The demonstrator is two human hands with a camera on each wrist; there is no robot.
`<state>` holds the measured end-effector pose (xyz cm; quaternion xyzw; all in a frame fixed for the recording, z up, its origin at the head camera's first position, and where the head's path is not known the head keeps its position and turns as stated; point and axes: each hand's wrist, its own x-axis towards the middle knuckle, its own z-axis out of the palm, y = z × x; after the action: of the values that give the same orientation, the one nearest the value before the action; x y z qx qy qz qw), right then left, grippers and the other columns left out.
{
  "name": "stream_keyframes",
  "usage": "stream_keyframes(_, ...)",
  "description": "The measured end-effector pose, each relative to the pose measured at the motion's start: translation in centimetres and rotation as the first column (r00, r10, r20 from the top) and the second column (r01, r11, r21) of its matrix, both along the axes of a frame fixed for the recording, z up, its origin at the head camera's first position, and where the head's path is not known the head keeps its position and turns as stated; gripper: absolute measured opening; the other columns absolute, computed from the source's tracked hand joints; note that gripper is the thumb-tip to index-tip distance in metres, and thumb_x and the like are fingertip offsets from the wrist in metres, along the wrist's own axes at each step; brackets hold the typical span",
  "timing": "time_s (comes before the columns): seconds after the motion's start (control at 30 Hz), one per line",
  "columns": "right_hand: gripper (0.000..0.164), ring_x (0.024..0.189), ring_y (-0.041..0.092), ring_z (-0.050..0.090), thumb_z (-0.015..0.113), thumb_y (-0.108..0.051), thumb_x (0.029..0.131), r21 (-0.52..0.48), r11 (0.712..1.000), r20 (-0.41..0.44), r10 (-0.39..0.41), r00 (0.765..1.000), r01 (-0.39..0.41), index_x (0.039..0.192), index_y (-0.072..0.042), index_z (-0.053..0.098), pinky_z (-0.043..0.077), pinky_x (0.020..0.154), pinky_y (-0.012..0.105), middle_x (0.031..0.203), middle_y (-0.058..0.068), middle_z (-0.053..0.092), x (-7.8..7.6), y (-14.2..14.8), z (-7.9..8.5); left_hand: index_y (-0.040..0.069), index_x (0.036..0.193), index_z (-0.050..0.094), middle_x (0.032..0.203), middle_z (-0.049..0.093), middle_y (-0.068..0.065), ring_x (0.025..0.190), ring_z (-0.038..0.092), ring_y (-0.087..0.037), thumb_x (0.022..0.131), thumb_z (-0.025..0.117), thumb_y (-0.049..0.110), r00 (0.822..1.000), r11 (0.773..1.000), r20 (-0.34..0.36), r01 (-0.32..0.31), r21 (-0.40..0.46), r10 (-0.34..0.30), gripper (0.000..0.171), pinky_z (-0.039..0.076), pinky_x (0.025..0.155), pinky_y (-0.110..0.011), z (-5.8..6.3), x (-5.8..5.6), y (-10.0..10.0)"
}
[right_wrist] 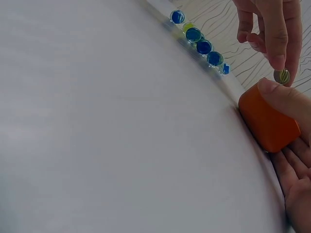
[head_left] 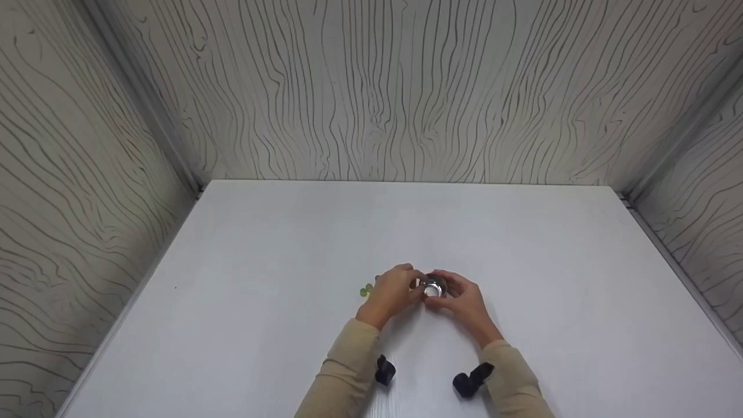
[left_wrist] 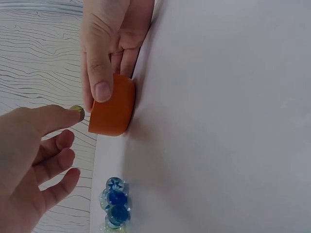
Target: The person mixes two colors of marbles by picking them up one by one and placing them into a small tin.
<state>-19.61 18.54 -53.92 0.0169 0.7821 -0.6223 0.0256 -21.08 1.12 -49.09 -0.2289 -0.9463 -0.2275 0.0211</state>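
My left hand (head_left: 395, 291) pinches a clear marble (right_wrist: 281, 76) with a yellow-green swirl between thumb and fingertips. The marble is right at the rim of a small cup (left_wrist: 114, 110), orange outside and shiny metal inside (head_left: 432, 289). Thumb on one side and fingers on the other, my right hand (head_left: 465, 301) holds this cup low at the white table. Several glass marbles (right_wrist: 204, 47), blue and yellow-green, lie in a cluster on the table to the left of the cup. In the head view my left hand hides most of that cluster.
The white tabletop (head_left: 278, 232) runs back to a wall panel (head_left: 371, 93) with a wood-grain pattern. Similar panels stand at the left and right sides. A black wrist-camera mount (head_left: 385, 371) sits at the left sleeve, another (head_left: 469, 382) at the right sleeve.
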Motion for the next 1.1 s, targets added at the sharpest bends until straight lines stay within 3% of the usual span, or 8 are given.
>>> stream_keyframes(0.77, 0.059, 0.133, 0.029, 0.052, 0.081, -0.007, 0.074, -0.021, 1.000, 0.000, -0.006, 1.000, 0.006, 0.129, -0.003, 0.058, 0.037, 0.113, 0.038, 0.134, 0.016, 0.060, 0.0, 0.1, -0.2, 0.016, 0.105, 0.074, 0.081, 0.062, 0.001, 0.068, 0.049, -0.008, 0.087, 0.069, 0.017, 1.000, 1.000, 0.030, -0.007, 0.004, 0.007, 0.019, 0.037, 0.060, -0.020, -0.5, -0.2, 0.2)
stream_keyframes(1.1, 0.062, 0.133, 0.032, 0.051, 0.081, -0.010, 0.073, 0.019, 1.000, -0.010, -0.009, 1.000, 0.009, 0.129, -0.001, 0.057, 0.038, 0.112, 0.040, 0.135, 0.019, 0.059, 0.1, 0.0, -0.2, 0.014, 0.107, 0.073, 0.083, 0.064, -0.001, 0.069, 0.051, -0.006, 0.087, 0.069, 0.017, 1.000, 1.000, -0.009, 0.014, 0.027, -0.014, 0.020, 0.043, 0.064, -0.019, -0.1, 0.1, -0.9)
